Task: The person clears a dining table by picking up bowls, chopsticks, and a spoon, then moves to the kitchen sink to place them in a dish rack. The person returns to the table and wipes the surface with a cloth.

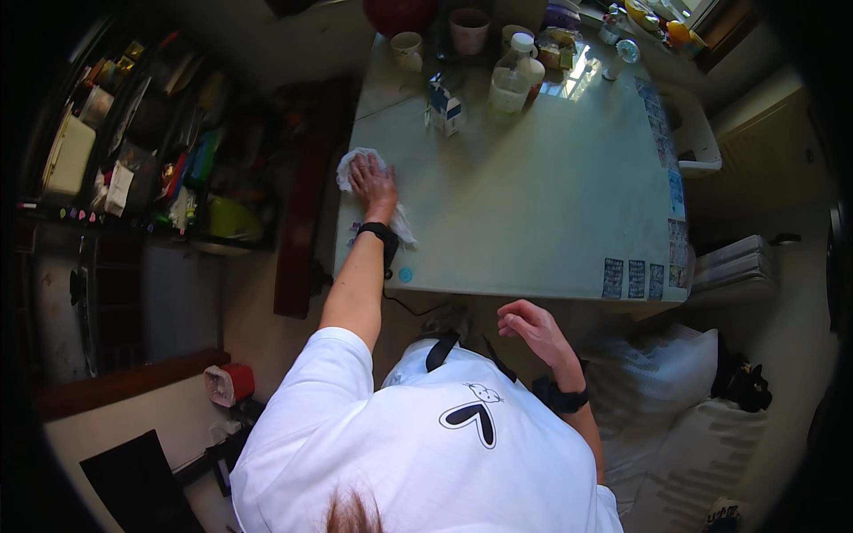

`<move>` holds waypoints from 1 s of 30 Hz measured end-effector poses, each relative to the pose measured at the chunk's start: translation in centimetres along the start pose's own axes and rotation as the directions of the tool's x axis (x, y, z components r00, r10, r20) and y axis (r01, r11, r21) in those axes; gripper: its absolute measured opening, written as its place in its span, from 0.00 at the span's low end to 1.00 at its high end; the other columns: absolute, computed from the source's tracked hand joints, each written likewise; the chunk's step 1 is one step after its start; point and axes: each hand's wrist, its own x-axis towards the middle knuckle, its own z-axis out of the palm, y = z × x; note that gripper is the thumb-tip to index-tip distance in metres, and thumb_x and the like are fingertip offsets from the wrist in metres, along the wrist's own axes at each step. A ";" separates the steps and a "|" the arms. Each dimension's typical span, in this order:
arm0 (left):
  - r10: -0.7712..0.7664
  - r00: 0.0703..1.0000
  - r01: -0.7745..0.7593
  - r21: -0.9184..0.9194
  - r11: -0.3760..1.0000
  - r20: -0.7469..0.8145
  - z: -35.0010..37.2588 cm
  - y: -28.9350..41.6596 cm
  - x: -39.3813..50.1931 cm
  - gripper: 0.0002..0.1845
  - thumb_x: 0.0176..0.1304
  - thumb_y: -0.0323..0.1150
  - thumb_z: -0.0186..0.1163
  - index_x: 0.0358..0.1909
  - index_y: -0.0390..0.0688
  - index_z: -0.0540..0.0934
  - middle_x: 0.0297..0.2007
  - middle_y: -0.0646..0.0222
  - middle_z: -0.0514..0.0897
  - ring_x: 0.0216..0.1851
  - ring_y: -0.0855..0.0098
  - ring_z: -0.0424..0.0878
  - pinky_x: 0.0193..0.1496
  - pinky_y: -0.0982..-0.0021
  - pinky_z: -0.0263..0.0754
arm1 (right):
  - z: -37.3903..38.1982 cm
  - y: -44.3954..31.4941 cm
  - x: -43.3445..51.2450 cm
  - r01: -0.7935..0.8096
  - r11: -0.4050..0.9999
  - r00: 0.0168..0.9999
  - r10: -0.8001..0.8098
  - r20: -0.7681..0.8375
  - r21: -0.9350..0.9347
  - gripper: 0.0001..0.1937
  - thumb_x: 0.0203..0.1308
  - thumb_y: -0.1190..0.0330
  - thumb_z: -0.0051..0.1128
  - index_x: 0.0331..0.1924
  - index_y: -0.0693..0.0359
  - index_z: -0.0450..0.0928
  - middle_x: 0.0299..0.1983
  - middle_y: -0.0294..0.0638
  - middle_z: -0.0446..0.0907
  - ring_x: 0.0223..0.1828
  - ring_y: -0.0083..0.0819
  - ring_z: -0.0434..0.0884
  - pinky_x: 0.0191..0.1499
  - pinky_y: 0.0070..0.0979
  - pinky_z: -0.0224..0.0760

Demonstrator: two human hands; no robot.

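Observation:
My left hand (374, 184) lies flat on a crumpled white cloth (346, 174), pressing it to the tabletop near the left edge. The cloth's loose end (402, 226) trails out beside my wrist. Under both is a table with a glossy pale-green top (533, 206). My right hand (531, 328) hangs in front of my body, just off the table's near edge. Its fingers are loosely curled with nothing visible in them. Each wrist wears a black strap.
Toward the back stand a blue-and-white carton (445, 106), a white-capped bottle (508, 86) and cups (407, 50). Stickers (636, 278) line the right and near edges. Crowded shelves (133, 146) fill the left side. A black cat (750, 383) rests on bedding (693, 440) at right.

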 end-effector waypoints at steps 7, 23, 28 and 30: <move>0.027 1.000 -0.026 0.099 0.995 -0.015 2.9 -0.5 5.0 0.31 0.68 0.53 0.47 0.67 0.48 0.66 0.71 0.64 0.58 0.72 0.59 0.53 0.71 0.54 0.44 | -3.3 -1.5 1.6 -0.055 0.998 0.998 0.054 -0.037 -0.010 0.11 0.69 0.69 0.49 0.47 0.68 0.75 0.37 0.40 0.79 0.38 0.25 0.80 0.43 0.21 0.75; 0.213 0.976 -0.215 0.041 0.976 0.046 -2.8 7.8 -3.9 0.30 0.67 0.48 0.51 0.66 0.41 0.65 0.69 0.59 0.61 0.71 0.57 0.55 0.71 0.53 0.49 | -9.4 -2.3 2.9 -0.038 0.998 0.993 0.043 0.106 -0.046 0.12 0.67 0.68 0.49 0.45 0.70 0.75 0.34 0.40 0.80 0.36 0.24 0.81 0.41 0.20 0.74; 0.342 0.935 -0.320 -0.193 0.928 0.092 -4.5 20.1 -8.5 0.35 0.64 0.46 0.54 0.69 0.41 0.60 0.71 0.60 0.56 0.73 0.59 0.50 0.73 0.56 0.44 | -15.4 -1.9 1.0 0.005 0.999 0.978 0.006 0.208 -0.051 0.11 0.67 0.68 0.49 0.44 0.69 0.75 0.35 0.40 0.79 0.37 0.23 0.80 0.41 0.20 0.74; 0.388 0.907 -0.341 -0.255 0.905 0.163 -4.8 26.8 -10.0 0.37 0.63 0.45 0.55 0.70 0.41 0.57 0.72 0.59 0.54 0.74 0.60 0.49 0.74 0.57 0.41 | -18.3 -1.6 -0.1 0.009 0.998 0.974 0.005 0.227 -0.063 0.11 0.68 0.69 0.49 0.45 0.69 0.75 0.35 0.39 0.79 0.37 0.23 0.80 0.42 0.20 0.74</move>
